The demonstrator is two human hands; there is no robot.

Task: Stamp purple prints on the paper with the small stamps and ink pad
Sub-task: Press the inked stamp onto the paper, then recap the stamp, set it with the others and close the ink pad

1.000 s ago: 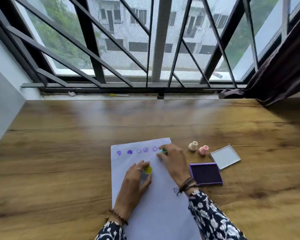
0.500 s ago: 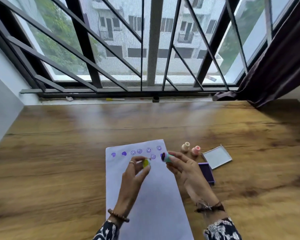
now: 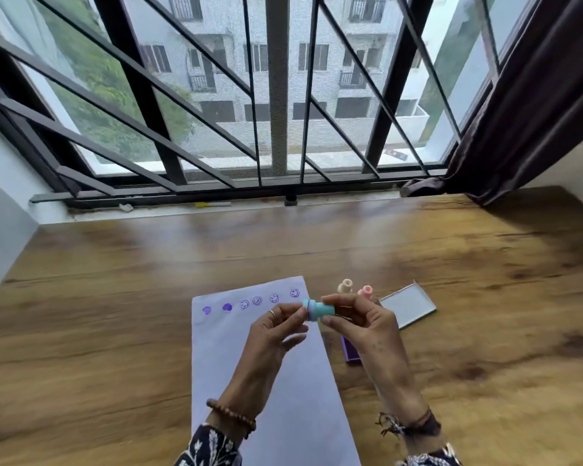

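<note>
Head view: the teal stamp is held in the air above the paper, lying sideways, its long axis running left to right. The right hand pinches its right end between thumb and fingers. The left hand closes fingertips on its left end, seemingly a cap. The ink pad lies just under the right hand.

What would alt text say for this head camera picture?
Two hands, left and right, hold a small teal stamp above white paper with a row of purple prints. Two more stamps, a purple ink pad and its lid lie on the wooden table.
</note>
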